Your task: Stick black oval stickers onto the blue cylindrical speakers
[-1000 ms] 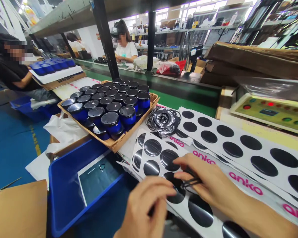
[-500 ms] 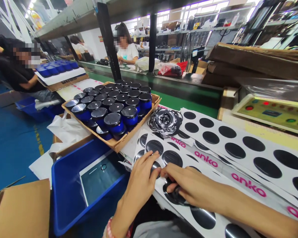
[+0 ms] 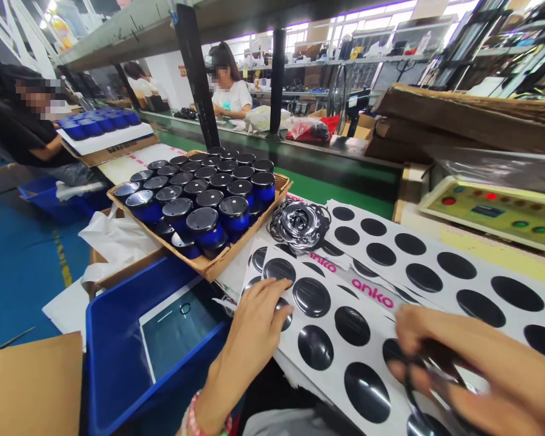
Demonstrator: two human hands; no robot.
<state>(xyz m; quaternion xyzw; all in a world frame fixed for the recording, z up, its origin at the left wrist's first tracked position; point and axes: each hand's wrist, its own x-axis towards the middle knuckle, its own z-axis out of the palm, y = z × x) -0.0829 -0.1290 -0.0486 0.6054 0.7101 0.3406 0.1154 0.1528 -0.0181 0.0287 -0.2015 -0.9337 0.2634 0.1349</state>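
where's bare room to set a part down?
Looks free: green strip bordered by tray, sticker sheets and pale ledge; blue floor left of white wrap. Crowded: sheets under left hand and right hand; ring pile beside tray.

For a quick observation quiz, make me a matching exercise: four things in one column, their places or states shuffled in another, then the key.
Things
1. Left hand
2. Right hand
3. Cardboard tray
4. Large blue bin

Places or states
A. Contains a flat white-edged piece
B. Bears rows of black-topped blue containers
C. Blurred, gripping a dark item
D. Resting on a sheet of black discs

Pairs: 1-D, 2-C, 3-B, 4-A
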